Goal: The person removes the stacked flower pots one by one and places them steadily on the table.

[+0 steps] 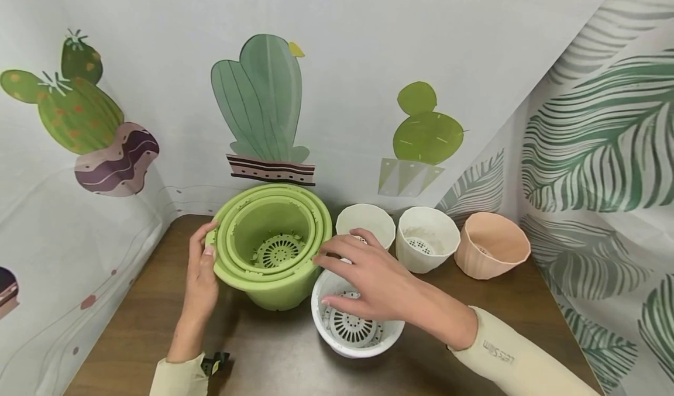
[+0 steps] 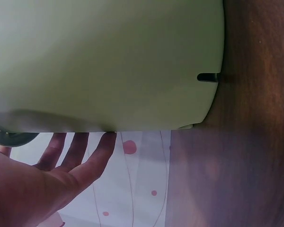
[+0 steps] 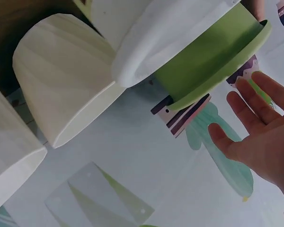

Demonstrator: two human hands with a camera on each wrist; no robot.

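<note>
Several green plant pots point(image 1: 279, 300) are nested together with slotted drainage holes showing in the innermost base. My left hand point(image 1: 202, 279) holds the stack at its left rim, thumb over the edge and fingers against the outside; the left wrist view shows those fingers along the smooth green wall point(image 2: 109, 61). Just right of the stack stands a round white pot point(image 1: 363, 352) with a slotted base. Over it hovers my right hand point(image 1: 374, 279), fingers spread and empty, fingertips near the green stack's right rim. In the right wrist view, the fingers are loosely bent beside the green rim.
Behind the white pot, a cream faceted pot point(image 1: 376, 213), another whitish pot point(image 1: 429, 258) and a peach pot point(image 1: 492, 258) stand in a row. The brown wooden table point(image 1: 274, 355) meets a cloth backdrop point(image 1: 353, 80) printed with cacti and leaves.
</note>
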